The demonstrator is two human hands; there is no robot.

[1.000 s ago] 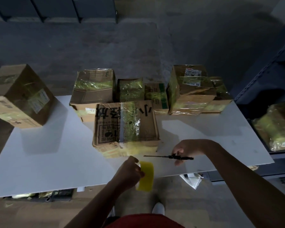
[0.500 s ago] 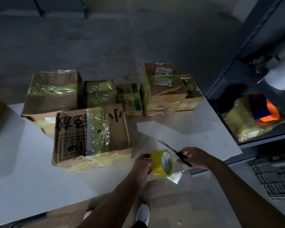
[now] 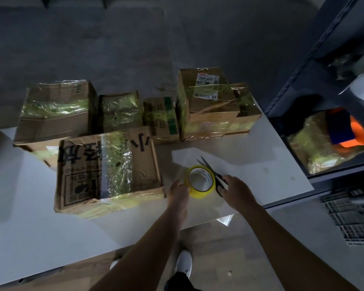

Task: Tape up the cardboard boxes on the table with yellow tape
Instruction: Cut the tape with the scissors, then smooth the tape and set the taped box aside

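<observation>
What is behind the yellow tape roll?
Black scissors, gripped by the right hand, blades poking out past the yellow tape roll. The roll hides part of the blades.

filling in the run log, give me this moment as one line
left hand: holds yellow tape roll | right hand: holds black scissors | nearest cardboard box: yellow tape over top, on white table

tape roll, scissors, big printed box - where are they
yellow tape roll (image 3: 199, 193): head view, yellow outer band
scissors (image 3: 206, 163): head view, blades
printed box (image 3: 143, 162): head view, bare cardboard top
</observation>
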